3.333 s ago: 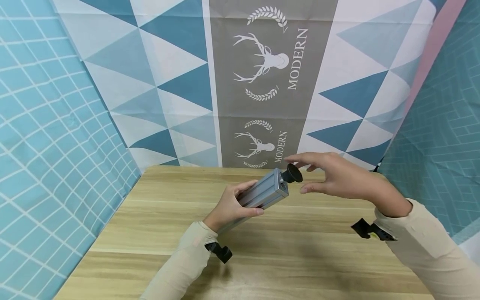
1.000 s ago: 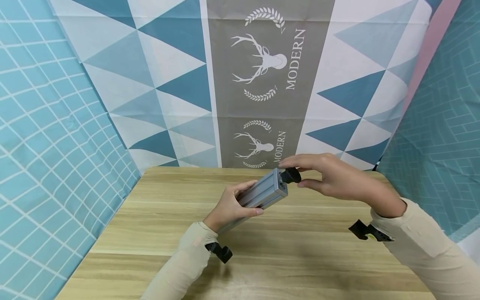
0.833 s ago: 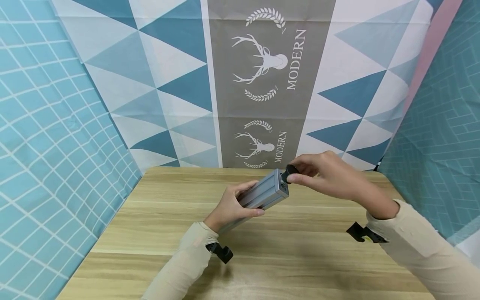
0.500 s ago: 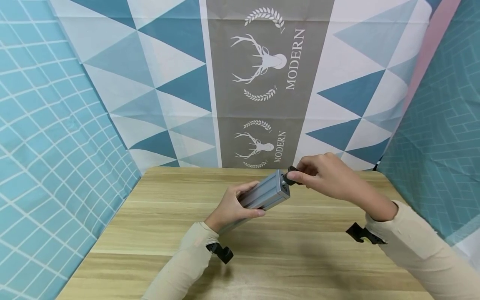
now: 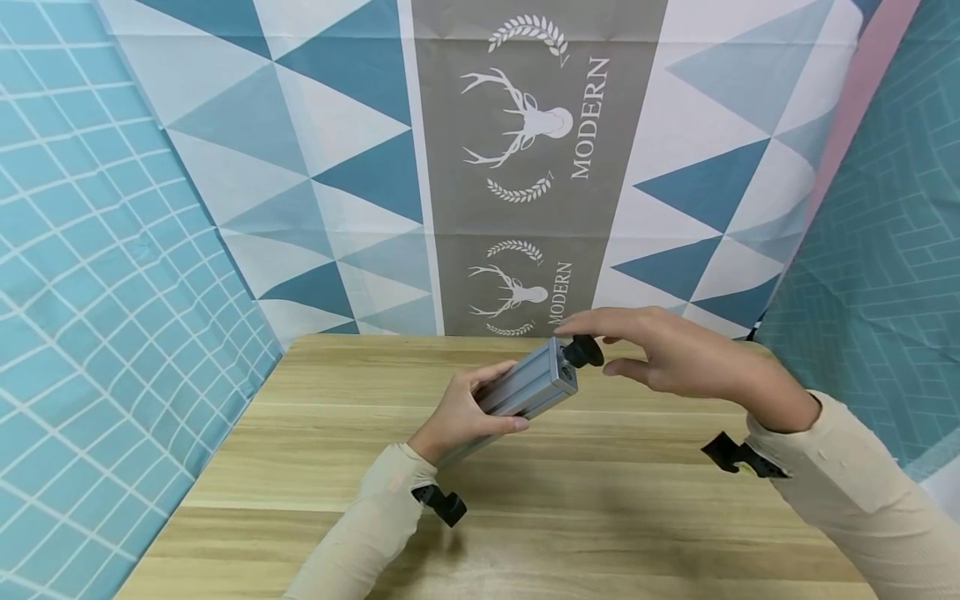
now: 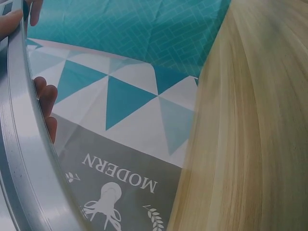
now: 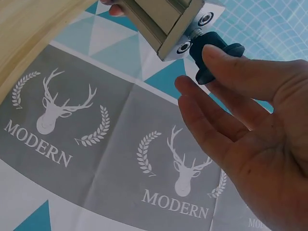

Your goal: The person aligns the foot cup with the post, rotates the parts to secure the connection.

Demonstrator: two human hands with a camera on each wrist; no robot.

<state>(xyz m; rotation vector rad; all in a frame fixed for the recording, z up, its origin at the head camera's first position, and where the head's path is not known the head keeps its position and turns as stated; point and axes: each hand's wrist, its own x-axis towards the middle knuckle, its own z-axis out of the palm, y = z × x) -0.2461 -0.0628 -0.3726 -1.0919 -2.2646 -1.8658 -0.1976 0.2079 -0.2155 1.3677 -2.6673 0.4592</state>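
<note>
My left hand (image 5: 459,417) holds a silver-grey aluminium profile (image 5: 531,385) aslant above the table, thumb on the near side and fingers on the far side. From its upper right end sticks a black flanged foot (image 5: 585,352) on a threaded stem; the right wrist view shows the stem, with socket screws (image 7: 206,19) beside it in the end face. Around the foot (image 7: 208,52) my right hand (image 5: 686,354) is spread, fingers long and thumb apart. The thumb overlaps the foot in the right wrist view; whether it touches is unclear. The profile (image 6: 33,144) fills the left edge of the left wrist view.
Beneath both hands lies a wood-grain table (image 5: 600,517). Behind it hangs a patterned cloth (image 5: 517,192) with deer heads and triangles. A blue grid cloth (image 5: 112,250) borders the left, a teal cloth (image 5: 877,292) the right. Black wrist cameras (image 5: 441,503) sit on both sleeves.
Half a second ago my right fingers pinched the black foot; now they have let go and spread, the hand turned back. The left hand and profile have barely moved.
</note>
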